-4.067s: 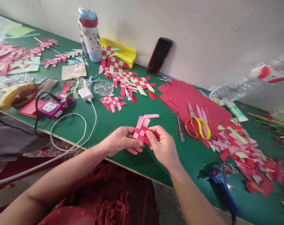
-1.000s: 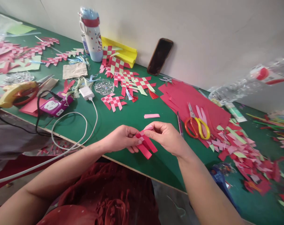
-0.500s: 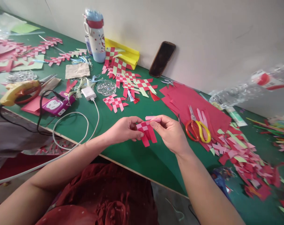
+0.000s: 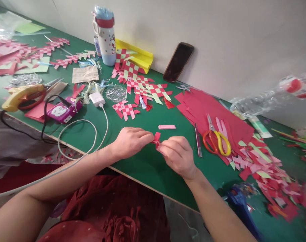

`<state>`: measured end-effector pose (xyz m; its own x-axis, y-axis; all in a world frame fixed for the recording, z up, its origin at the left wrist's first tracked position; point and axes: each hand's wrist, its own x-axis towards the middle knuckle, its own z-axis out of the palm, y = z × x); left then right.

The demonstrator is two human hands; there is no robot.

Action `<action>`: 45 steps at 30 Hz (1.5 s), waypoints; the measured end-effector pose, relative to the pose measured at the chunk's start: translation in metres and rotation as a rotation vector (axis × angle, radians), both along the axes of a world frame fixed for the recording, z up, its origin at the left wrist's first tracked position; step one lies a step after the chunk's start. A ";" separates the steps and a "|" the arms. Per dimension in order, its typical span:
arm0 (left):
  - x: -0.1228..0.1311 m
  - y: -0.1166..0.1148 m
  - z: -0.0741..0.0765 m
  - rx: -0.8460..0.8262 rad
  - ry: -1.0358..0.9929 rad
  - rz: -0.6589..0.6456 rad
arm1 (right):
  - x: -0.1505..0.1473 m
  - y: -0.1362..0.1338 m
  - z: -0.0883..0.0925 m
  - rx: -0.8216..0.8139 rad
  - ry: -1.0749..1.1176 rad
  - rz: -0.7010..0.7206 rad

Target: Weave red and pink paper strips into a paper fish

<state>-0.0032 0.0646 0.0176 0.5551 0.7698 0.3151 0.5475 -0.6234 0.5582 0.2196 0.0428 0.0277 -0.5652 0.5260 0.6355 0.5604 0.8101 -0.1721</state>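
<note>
Both hands meet low over the green table (image 4: 143,168). My left hand (image 4: 132,140) and my right hand (image 4: 177,155) are curled, knuckles up, around a woven red and pink paper piece (image 4: 156,138). Only a small red and pink corner of it shows between the fingers. A loose pink paper strip (image 4: 166,127) lies on the table just beyond the hands. A finished woven piece (image 4: 126,110) lies farther back.
Scissors with red and yellow handles (image 4: 217,141), a craft knife (image 4: 197,141) and red paper sheets (image 4: 213,111) lie to the right, with paper scraps (image 4: 264,168). Behind stand a bottle (image 4: 105,35), a phone (image 4: 178,62) and more woven pieces (image 4: 143,84). A white charger cable (image 4: 87,134) loops at left.
The hands have dropped toward the table and closed over the woven piece, which showed openly between the fingers half a second ago. The view has shifted slightly.
</note>
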 end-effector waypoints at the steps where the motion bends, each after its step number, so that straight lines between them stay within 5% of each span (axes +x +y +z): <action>1: -0.003 -0.003 -0.001 0.030 0.024 -0.032 | 0.001 -0.004 -0.002 0.056 -0.062 0.022; 9: -0.026 -0.023 -0.007 0.213 0.169 -0.224 | -0.003 -0.025 -0.014 0.082 -0.332 0.110; 13: -0.038 -0.037 -0.012 0.340 0.226 -0.183 | -0.004 -0.028 -0.012 0.053 -0.363 0.114; 20: -0.034 -0.064 -0.019 0.243 0.252 -0.211 | -0.005 -0.030 -0.008 0.004 -0.378 0.141; 30: -0.036 -0.064 -0.026 0.215 0.320 -0.257 | 0.013 -0.040 -0.009 -0.160 -0.396 0.116; 41: -0.025 -0.072 -0.027 0.219 0.359 -0.187 | 0.016 -0.054 -0.005 -0.254 -0.345 0.005; 45: -0.023 -0.075 -0.027 0.218 0.359 -0.157 | 0.003 -0.056 -0.003 -0.251 -0.233 -0.137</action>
